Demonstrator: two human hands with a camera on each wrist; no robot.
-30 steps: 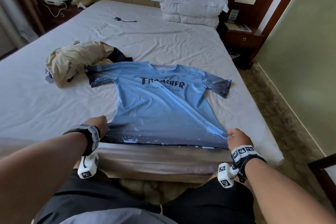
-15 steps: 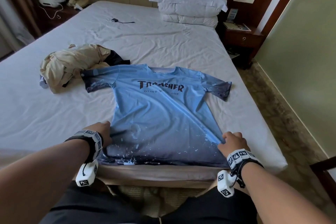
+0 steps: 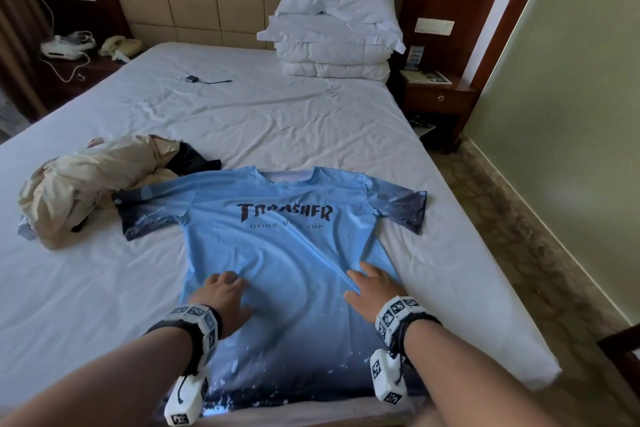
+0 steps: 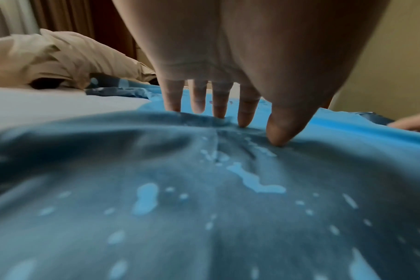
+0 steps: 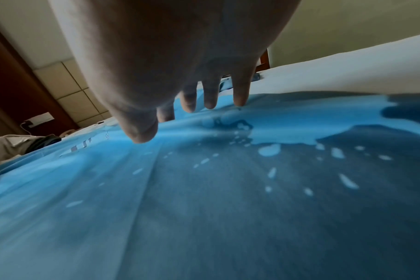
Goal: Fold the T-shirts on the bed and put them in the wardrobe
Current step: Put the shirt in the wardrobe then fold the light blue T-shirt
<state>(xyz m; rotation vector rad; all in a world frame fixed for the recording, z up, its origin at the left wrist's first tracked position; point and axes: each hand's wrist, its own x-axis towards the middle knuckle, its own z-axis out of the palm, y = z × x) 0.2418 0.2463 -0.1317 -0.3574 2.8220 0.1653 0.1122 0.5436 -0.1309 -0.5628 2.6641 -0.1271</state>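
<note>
A light blue T-shirt (image 3: pixel 287 246) with dark lettering and a dark speckled hem lies spread face up on the white bed (image 3: pixel 277 121), its hem at the near edge. My left hand (image 3: pixel 225 291) rests flat on the shirt's lower left part, fingers (image 4: pixel 218 102) straight and spread on the cloth (image 4: pixel 204 189). On the lower right part my right hand (image 3: pixel 370 284) lies flat too, its fingers (image 5: pixel 210 94) straight over the blue fabric (image 5: pixel 204 189). A crumpled beige and dark pile of clothes (image 3: pixel 86 180) sits left of the shirt, touching its left sleeve.
Stacked white pillows (image 3: pixel 332 28) stand at the headboard. A small dark device with a cord (image 3: pixel 194 79) lies on the sheet beyond the shirt. Wooden nightstands flank the bed, the right one (image 3: pixel 436 97) by a green wall. Carpet runs along the bed's right side.
Both hands let go of the shirt's hem corners and moved forward and inward onto its body, now flat on the cloth. The head view has moved closer over the bed.
</note>
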